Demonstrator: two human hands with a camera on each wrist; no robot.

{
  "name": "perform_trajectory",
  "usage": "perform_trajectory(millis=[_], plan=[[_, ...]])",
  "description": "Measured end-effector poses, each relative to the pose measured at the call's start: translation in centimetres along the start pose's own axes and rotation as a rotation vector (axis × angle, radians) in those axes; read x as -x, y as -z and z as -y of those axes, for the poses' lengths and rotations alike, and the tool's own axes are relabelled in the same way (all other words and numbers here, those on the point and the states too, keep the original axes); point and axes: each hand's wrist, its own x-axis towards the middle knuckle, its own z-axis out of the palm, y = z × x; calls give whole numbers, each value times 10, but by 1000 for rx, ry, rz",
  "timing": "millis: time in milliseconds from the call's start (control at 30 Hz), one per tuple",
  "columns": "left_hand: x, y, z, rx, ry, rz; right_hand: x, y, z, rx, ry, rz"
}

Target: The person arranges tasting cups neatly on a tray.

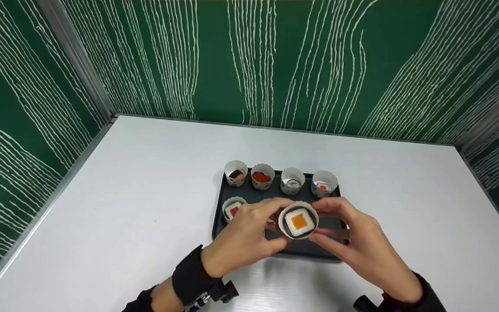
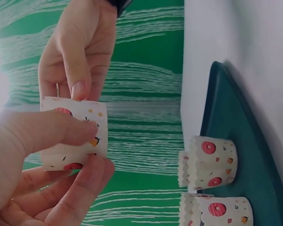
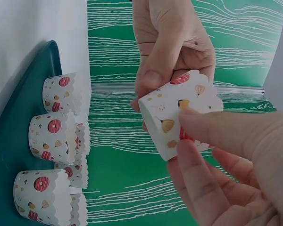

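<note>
A paper baking cup (image 1: 280, 222) is held up over the near part of a dark tray (image 1: 308, 248), its mouth tilted toward the head camera. Inside it sits a sushi roll piece (image 1: 299, 222) with an orange square centre, white rice and a dark wrap. My left hand (image 1: 249, 227) pinches the cup's left side between thumb and fingers. From the opposite side my right hand (image 1: 360, 238) grips the same cup. Both wrist views show the cup's printed outer wall (image 3: 172, 113), with red doughnut-like motifs, between the thumbs and fingertips.
Along the tray's far edge stand several similar cups, holding a dark-and-orange piece (image 1: 236, 174), red roe-like filling (image 1: 261, 177), and small rolls (image 1: 293, 183). A cup with a red-centred roll (image 1: 233, 210) is at left; another is partly hidden behind my left hand. Green panels (image 1: 215, 56) border the white table (image 1: 154, 182).
</note>
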Motion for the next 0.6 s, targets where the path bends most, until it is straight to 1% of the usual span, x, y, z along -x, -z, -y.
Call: perform_trajectory(millis=[167,233,433,600], plan=[[0,-2,1,-3,-3,1,1,-3,0,-1,-35,-5],[-1,-2,2,8,1,6,2,-3,0,14,-32,-5],[-2,-3,4,55,13,27,2,-5,0,90,34,-42],[-3,-4,6,38,15,35,3,-7,-1,120,66,-64]])
